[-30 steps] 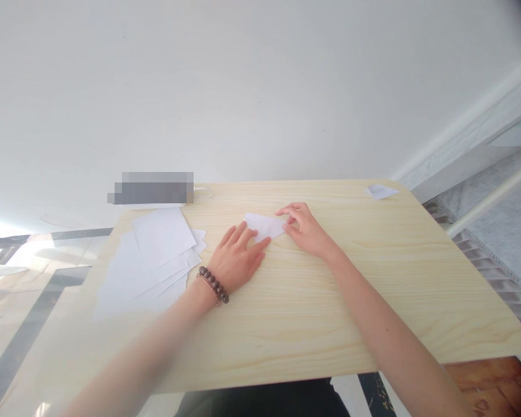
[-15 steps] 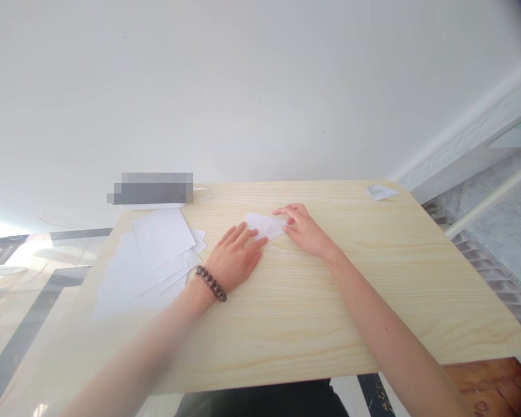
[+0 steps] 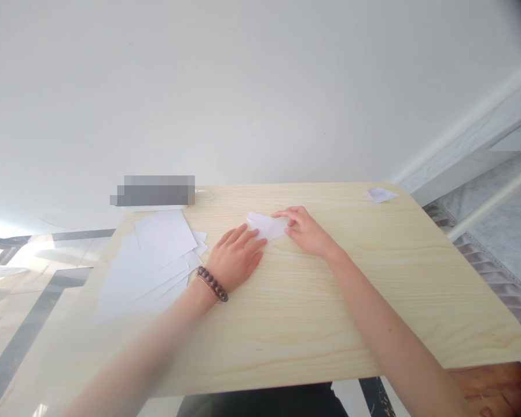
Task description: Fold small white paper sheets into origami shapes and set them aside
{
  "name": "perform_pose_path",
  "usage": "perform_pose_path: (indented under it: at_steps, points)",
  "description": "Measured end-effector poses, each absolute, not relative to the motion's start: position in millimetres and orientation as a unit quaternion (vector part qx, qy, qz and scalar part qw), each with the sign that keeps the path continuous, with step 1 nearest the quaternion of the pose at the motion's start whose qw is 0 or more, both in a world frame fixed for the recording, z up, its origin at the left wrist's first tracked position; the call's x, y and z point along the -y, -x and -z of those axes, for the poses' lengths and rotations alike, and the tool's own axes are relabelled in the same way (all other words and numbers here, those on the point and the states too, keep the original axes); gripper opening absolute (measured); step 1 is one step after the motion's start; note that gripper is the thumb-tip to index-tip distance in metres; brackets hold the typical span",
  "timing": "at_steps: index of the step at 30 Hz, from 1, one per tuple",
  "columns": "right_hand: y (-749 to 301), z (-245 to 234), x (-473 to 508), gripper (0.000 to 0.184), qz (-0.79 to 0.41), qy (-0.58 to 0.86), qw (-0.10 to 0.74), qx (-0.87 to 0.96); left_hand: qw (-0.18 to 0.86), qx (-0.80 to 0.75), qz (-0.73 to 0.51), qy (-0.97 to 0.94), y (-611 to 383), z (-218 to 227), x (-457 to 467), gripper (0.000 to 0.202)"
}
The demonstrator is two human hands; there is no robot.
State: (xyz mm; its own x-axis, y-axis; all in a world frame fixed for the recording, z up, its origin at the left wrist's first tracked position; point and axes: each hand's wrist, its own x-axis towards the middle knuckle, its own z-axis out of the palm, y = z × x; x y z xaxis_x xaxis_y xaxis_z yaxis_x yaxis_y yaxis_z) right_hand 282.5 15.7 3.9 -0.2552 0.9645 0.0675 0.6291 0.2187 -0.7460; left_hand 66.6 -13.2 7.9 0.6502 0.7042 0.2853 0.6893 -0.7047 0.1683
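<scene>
A small folded piece of white paper (image 3: pixel 268 225) lies on the pale wooden table (image 3: pixel 295 324) between my hands. My left hand (image 3: pixel 238 255), with a dark beaded bracelet (image 3: pixel 212 284) at the wrist, lies flat with fingers spread, fingertips on the paper's left and near edges. At the paper's right end my right hand (image 3: pixel 307 233) has its thumb and fingers curled around the corner, closed on it. How the paper's inner layers are folded cannot be made out.
Several loose white sheets (image 3: pixel 165 237) overlap on the table's left side. Behind them is a blurred-out grey object (image 3: pixel 156 192) with a white cable (image 3: pixel 205 194). Another folded white paper (image 3: pixel 381 194) lies near the far right corner. A wall (image 3: pixel 260 92) stands behind the table.
The whole view has shifted very slightly. Both hands keep nearly the same places on the folded paper, which looks barely changed.
</scene>
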Motion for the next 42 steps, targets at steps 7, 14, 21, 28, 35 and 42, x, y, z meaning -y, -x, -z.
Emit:
perform_pose_path:
  at_steps: [7,14,21,28,35,42]
  points:
    - [-277.6,-0.3,-12.1,0.037,-0.283,0.552,0.295,0.727,0.018,-0.382,-0.158,-0.911,-65.6,-6.7,13.2,0.030]
    - [-274.1,-2.0,-11.6,0.040,-0.287,0.553,0.272,0.733,0.020,-0.379,-0.150,-0.913,-65.3,-6.7,13.0,0.031]
    - [-269.5,6.9,-11.6,0.033,-0.188,0.563,0.286,0.752,0.029,-0.387,-0.168,-0.906,-66.4,-4.4,12.7,0.031]
    - [-256.9,3.7,-3.3,0.036,-0.109,0.584,0.218,0.774,0.085,-0.443,-0.190,-0.872,-65.8,-1.6,6.4,0.028]
    - [-259.0,1.7,-0.8,0.045,-0.109,0.565,0.212,0.790,0.048,-0.488,-0.167,-0.855,-62.8,1.9,1.6,0.052]
    - [-259.4,1.7,-1.8,0.034,-0.136,0.563,0.225,0.783,0.073,-0.497,-0.179,-0.846,-58.4,3.5,-3.3,0.050]
